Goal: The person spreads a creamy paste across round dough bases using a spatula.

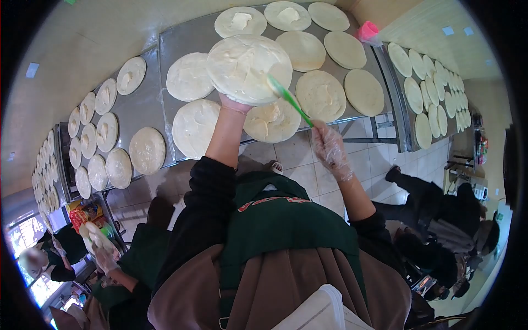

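My left hand holds a round, flat cake layer from underneath, raised above the metal table; most of its fingers are hidden below. Pale cream covers the top of this layer. My right hand, in a clear plastic glove, grips the handle of a green spatula. The spatula's blade touches or hovers over the cream near the layer's right side. Beneath and beside it lie a cream-topped layer, a spread layer and another layer with some cream.
The metal table carries more round layers, some with cream mounds. A pink cup stands at its far right corner. Another table of layers is on the right. A gloved co-worker's hand holds layers at lower left; people in dark clothes are at right.
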The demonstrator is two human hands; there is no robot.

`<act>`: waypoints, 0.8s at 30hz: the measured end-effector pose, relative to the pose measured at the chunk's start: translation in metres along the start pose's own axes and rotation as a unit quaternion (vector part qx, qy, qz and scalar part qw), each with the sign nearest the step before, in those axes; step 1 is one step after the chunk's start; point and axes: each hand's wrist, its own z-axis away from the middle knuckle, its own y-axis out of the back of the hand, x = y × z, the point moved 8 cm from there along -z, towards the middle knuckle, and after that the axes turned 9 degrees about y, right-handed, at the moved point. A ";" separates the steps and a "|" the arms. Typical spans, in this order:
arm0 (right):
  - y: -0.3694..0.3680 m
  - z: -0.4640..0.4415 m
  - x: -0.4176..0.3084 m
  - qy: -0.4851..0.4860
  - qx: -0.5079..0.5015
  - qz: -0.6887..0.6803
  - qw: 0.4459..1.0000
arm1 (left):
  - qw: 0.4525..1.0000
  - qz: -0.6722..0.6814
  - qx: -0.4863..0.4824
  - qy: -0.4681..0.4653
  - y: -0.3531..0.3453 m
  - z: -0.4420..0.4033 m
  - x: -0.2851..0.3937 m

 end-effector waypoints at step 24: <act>-0.033 0.066 0.165 -0.191 0.010 0.283 0.940 | 0.994 -0.006 -0.112 -0.008 -0.024 0.029 0.002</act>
